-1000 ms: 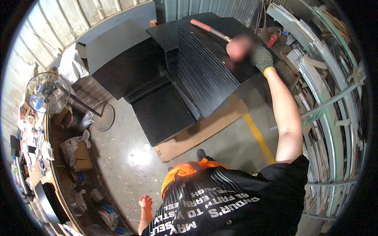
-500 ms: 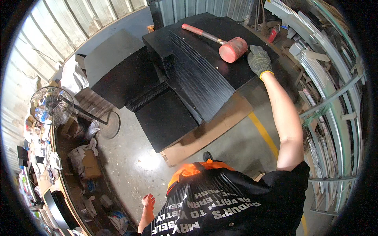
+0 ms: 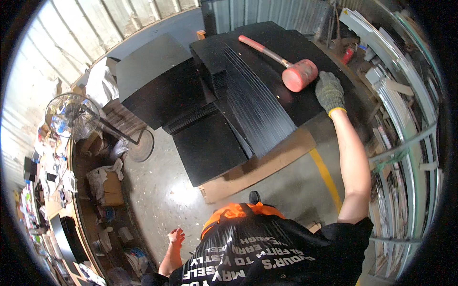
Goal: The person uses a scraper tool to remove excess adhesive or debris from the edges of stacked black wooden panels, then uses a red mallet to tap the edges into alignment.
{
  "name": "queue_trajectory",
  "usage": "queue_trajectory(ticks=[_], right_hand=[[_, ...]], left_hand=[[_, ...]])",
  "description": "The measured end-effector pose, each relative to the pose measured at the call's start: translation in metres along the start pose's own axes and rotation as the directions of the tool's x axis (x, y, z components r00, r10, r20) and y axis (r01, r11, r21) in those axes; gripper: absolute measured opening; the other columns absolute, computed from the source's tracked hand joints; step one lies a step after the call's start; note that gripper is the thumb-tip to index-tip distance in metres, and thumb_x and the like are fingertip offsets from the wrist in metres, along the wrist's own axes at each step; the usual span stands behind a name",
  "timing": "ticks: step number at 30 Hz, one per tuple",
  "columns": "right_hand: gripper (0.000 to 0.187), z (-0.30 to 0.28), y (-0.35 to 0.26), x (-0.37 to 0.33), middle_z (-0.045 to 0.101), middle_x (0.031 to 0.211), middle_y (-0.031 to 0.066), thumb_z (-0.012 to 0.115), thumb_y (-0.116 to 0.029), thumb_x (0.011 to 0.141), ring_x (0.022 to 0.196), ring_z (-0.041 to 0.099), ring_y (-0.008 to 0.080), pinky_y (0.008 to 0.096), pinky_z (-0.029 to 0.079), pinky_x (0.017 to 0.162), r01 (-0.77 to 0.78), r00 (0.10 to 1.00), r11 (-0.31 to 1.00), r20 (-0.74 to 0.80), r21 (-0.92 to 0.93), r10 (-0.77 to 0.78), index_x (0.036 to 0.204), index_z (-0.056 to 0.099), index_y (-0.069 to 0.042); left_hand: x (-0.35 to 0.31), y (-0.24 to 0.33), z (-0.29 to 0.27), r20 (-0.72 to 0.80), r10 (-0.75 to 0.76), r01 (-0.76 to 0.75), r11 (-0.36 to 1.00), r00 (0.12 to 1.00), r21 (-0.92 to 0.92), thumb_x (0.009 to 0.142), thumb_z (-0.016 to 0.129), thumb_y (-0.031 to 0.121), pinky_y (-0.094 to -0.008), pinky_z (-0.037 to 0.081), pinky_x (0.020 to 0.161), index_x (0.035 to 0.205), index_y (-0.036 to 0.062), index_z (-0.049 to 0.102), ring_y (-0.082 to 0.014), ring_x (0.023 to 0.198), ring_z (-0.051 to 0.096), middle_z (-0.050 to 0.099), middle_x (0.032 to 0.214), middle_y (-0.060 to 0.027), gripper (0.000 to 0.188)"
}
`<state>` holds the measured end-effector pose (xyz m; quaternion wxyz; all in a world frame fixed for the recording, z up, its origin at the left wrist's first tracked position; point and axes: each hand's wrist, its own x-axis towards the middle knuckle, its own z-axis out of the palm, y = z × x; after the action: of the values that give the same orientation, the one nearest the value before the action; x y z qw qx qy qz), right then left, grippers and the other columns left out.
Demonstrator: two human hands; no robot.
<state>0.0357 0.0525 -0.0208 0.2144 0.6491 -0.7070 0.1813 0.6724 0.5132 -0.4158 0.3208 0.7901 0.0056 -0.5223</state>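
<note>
Black panels (image 3: 274, 83) bear a red mallet (image 3: 299, 76) — just beside the right hand (image 3: 330, 91).

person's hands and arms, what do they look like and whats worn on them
The right hand wears a dark grey-green knitted glove with a yellow band at the wrist. The left hand has no glove. The right sleeve is black and short, leaving the forearm bare. The left sleeve's edge is hard to make out.
</note>
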Motion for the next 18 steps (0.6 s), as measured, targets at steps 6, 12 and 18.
queue_trajectory(ticks=[6, 12, 18], right_hand=[[0.023, -0.046, -0.021, -0.018, 0.061, 0.103, 0.022, 0.049, -0.018, 0.097, 0.1, 0.059, 0.0405, 0.0464, 0.048, 0.086, 0.044, 0.924, 0.95, -0.373, 0.31, 0.079, 0.109, 0.058, -0.001], [0.023, -0.102, -0.117, -0.011, 0.06, 0.107, 0.0194, 0.052, -0.01, 0.089, 0.1, 0.06, 0.0347, 0.0431, 0.048, 0.087, 0.657, 0.751, 0.722, -0.269, 0.216, -0.603, 0.109, 0.057, 0.002], [0.016, -0.024, -0.199, 0.035, 0.061, 0.091, 0.0163, 0.054, -0.011, 0.084, 0.086, 0.062, 0.0338, 0.0444, 0.051, 0.073, 0.51, 0.856, 0.856, 0.047, 0.079, -0.515, 0.098, 0.054, -0.005]], left_hand=[[-0.021, 0.072, 0.025, -0.027, 0.258, -0.259, 0.96, 0.966, -0.101, 0.086, 0.068, 0.022, -0.0254, 0.046, 0.052, 0.101, -0.0001, 0.066, -0.014, 0.065, 0.061, 0.065, 0.079, -0.0039, 0.027], [-0.062, 0.215, 0.108, 0.002, 0.581, -0.58, 0.811, 0.814, 0.078, 0.091, 0.065, 0.033, -0.0244, 0.045, 0.068, 0.111, 0.0016, 0.065, -0.0092, 0.077, 0.056, 0.064, 0.086, -0.0014, 0.037], [-0.058, 0.378, 0.253, 0.4, 0.758, -0.782, 0.607, 0.516, -0.142, 0.095, 0.061, 0.028, -0.0354, 0.038, 0.106, 0.142, 0.002, 0.038, -0.0233, 0.125, 0.049, 0.046, 0.142, -0.0155, 0.058]])
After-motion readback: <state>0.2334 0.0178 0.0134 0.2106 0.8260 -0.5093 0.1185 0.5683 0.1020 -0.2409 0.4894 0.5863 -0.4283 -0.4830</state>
